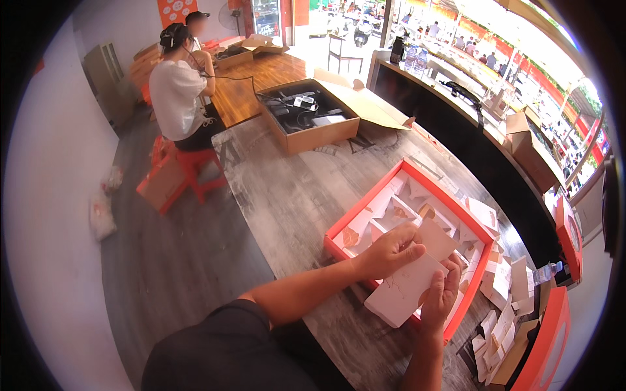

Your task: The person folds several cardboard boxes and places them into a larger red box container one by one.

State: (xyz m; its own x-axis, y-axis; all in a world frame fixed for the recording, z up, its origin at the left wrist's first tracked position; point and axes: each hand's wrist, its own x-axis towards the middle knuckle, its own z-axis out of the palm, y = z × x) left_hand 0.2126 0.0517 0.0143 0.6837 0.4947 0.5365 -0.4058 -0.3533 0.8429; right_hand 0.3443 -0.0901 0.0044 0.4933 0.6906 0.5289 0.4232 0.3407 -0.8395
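White folded card (409,281), just one of it, and two bare hands are on it! Beneath sits one red-rimmed box (362,201) with pale partitions inside; one brown carton (323,135) of dark gear and cables stands open farther up the grey table (287,215). Two people are over at the wooden table (244,88), and on the right lie loose white card pieces (499,277), too overlapped to count.

Now the hands: the left forearm sweeps in from the lower left, and the left hand (390,251) is mostly closed, thumb and fingers pinching the card's upper-left edge. The right forearm rises from the bottom edge; the right hand (442,296) is half curled, gripping the right edge.

And the card? Held above the near part of the red-rimmed box, tilted, its long axis slanting from lower left to upper right, with a tan flap (438,240) at the upper-right end.
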